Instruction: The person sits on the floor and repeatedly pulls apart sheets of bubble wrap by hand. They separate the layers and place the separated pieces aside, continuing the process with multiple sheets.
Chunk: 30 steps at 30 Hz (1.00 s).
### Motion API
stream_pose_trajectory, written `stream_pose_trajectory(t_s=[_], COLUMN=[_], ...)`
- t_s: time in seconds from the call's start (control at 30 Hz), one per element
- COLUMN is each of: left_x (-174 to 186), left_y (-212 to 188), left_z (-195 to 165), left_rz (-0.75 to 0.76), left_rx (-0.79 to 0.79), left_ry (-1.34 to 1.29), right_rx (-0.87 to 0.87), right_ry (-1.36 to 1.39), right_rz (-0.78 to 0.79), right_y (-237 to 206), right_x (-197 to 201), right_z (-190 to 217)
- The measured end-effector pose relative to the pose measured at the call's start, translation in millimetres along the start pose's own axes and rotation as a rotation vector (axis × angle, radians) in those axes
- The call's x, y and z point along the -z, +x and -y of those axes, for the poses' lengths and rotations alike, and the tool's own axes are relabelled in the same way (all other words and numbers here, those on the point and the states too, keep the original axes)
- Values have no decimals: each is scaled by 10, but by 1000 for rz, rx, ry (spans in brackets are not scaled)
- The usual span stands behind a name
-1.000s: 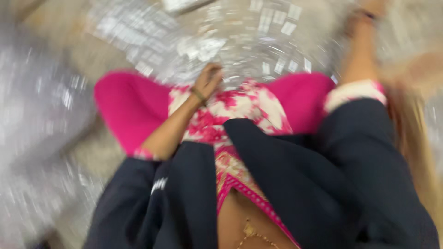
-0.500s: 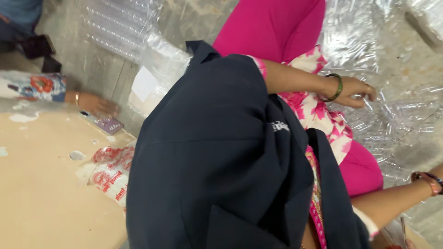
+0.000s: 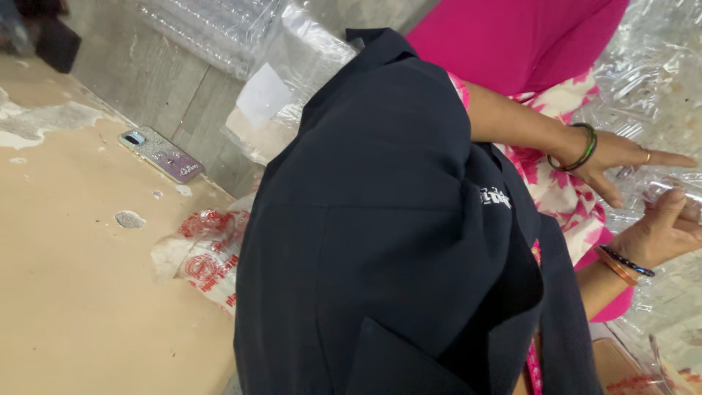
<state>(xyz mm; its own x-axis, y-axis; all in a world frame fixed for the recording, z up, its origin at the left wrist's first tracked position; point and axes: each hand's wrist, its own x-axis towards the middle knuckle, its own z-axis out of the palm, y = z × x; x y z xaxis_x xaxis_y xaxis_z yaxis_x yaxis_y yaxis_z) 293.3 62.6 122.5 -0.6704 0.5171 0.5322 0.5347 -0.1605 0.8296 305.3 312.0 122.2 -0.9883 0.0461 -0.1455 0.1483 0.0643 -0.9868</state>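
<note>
Plastic film, clear and crinkled, lies spread at the right side of the view, and both hands of the person are on it. The person sits with legs in bright pink trousers and wears a dark navy jacket that fills the middle of the picture.

One hand, with a green bangle on the wrist and a ring on one finger, lies flat and open, the fingers stretched out and one of them pointing toward the right edge. It rests on the film and does not close around anything. From the twisted view I cannot say for sure which hand is the left and which is the right.

The other hand, with a thin dark and orange bracelet on the wrist, is just below the first one, very near but not touching it. Its fingers are bent and the thumb stands up; it seems to pinch a fold of the clear film, but the film is too transparent to be sure of the grip.

On the left side, well apart from the hands, a phone in a glittery case lies on a beige board. Beside the jacket lies a small bag with red print. More clear plastic packs are piled at the top, against a grey surface.
</note>
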Motion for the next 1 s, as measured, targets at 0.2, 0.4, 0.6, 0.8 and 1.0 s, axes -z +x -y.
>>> stream_pose_trajectory(t_s=[0.2,0.4,0.6,0.8,1.0], left_x=[77,113,384,947,1172], left_y=[-155,-684,-1216,-1178,-1111], left_z=[-47,-195,-149,-426,-626], left_rz=[47,33,25,65,186], left_rx=[103,189,294,541,426], left_ry=[77,265,309,97,-137], right_rx=[307,370,275,268,429], right_ry=[-118,-405,-250,51,-36], right_rz=[341,271,210,99,10], right_y=[-271,-681,-930,-1120,-1270], right_x=[-299,-558,-794,-1082,-1518], right_z=[158,279,82,151,511])
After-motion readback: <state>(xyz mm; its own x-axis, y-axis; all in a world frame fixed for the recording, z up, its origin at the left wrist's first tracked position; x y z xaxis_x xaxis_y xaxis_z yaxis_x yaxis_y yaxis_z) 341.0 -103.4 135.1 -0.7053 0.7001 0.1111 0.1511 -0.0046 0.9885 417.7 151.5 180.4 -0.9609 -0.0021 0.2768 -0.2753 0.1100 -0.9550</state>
